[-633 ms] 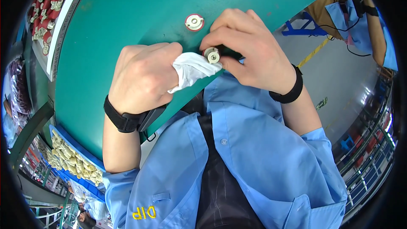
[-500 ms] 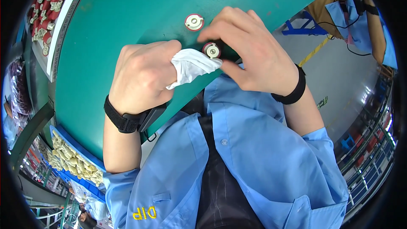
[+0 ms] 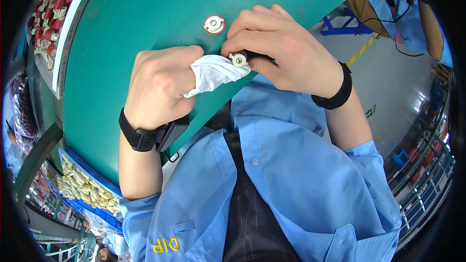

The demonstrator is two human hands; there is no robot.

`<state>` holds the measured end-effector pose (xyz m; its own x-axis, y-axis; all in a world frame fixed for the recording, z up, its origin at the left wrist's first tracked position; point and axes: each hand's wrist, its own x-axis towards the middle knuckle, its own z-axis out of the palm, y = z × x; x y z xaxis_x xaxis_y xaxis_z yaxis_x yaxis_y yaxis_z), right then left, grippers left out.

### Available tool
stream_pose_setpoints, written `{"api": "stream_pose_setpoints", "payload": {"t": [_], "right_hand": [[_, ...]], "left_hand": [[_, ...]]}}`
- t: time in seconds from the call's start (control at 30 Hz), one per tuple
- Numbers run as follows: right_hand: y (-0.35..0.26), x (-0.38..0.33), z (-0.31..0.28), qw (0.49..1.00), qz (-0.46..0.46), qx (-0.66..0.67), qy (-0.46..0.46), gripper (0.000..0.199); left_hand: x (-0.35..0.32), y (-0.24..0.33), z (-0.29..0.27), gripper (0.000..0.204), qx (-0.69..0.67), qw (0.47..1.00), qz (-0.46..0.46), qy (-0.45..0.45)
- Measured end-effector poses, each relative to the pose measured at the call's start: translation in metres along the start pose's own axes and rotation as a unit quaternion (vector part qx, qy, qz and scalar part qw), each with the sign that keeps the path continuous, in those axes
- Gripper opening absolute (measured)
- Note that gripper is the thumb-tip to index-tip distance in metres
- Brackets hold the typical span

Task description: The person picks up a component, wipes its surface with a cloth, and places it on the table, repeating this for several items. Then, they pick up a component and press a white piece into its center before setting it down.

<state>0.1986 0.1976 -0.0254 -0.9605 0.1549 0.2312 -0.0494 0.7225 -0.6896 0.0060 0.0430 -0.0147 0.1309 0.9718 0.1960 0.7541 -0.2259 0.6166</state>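
Observation:
My left hand (image 3: 162,80) is closed on a white cloth (image 3: 213,75), which sticks out past its thumb side. Beside the cloth's upper right edge is a small round part (image 3: 238,60) with a cream end cap and a metal centre. My right hand (image 3: 291,51) has its thumb and fingers closed round this part, and the cloth touches it. The part's body is mostly hidden by the fingers. Standing on the green table (image 3: 116,29), just beyond my hands, is a second such part (image 3: 214,24) with a red rim, end cap up.
A white-edged bin (image 3: 73,34) at the far left holds many red-and-cream parts. Below it, a blue tray (image 3: 92,172) is filled with cream plastic pieces. At the right, past the table edge, are a blue stool (image 3: 344,25) and another person's blue sleeve (image 3: 410,34).
My right fingers have closed in round the cream-capped part, and it has shifted slightly left and up against the cloth. The left hand keeps its hold on the cloth.

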Motion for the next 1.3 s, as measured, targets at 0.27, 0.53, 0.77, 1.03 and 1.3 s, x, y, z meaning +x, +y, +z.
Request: {"api": "stream_pose_setpoints", "payload": {"t": [0.27, 0.53, 0.77, 1.03, 1.3], "right_hand": [[0.002, -0.002, -0.004, 1.000, -0.020, 0.011, -0.013, 0.026], [0.001, 0.005, -0.033, 0.998, -0.031, 0.001, -0.063, 0.027], [0.008, 0.035, -0.048, 0.998, 0.026, -0.047, -0.027, 0.029], [-0.013, 0.049, -0.028, 0.997, 0.050, -0.048, 0.045, 0.031], [-0.004, 0.053, -0.019, 0.991, 0.030, -0.129, -0.013, 0.032]], "left_hand": [[-0.006, -0.007, 0.001, 0.013, -0.022, 0.997, -0.037, 0.067], [-0.005, -0.008, -0.003, 0.013, -0.131, 0.988, 0.065, 0.055], [-0.009, -0.012, 0.005, 0.013, -0.204, 0.978, 0.045, 0.014], [-0.012, -0.019, 0.006, 0.013, -0.233, 0.972, 0.012, 0.017], [-0.011, -0.016, 0.006, 0.014, -0.240, 0.970, 0.000, 0.025]]}}
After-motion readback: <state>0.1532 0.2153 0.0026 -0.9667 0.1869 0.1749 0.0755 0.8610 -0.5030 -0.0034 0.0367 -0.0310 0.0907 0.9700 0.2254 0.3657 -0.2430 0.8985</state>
